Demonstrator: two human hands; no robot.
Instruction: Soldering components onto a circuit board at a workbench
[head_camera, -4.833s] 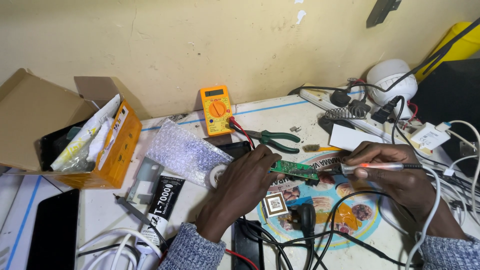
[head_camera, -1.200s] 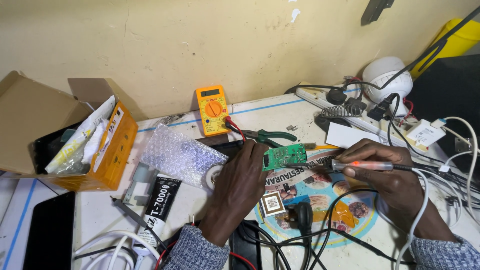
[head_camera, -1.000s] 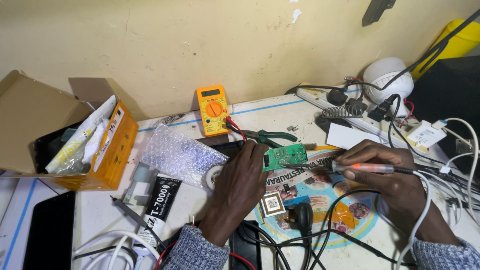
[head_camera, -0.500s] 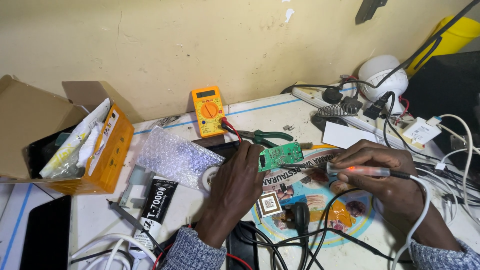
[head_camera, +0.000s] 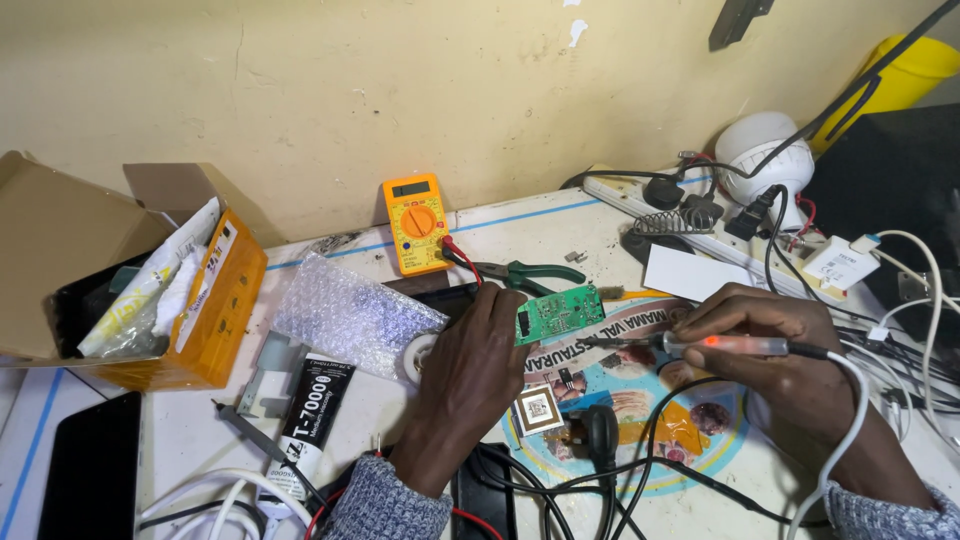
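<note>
Cluttered workbench (head_camera: 560, 225): green circuit board (head_camera: 558, 313) pinched in left hand (head_camera: 470, 370), right hand (head_camera: 775, 345) gripping soldering iron (head_camera: 700, 344) just beside it.

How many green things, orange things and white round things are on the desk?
Green: 2, the circuit board in the left hand and the pliers with green handles.
Orange: 2, the multimeter and the cardboard box.
White and round: 2, the tape roll and the bulb.
Total: 6.

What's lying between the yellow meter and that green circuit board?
In the head view, green-handled pliers lie between the meter and the board, with the meter's red and black leads beside them.
</note>
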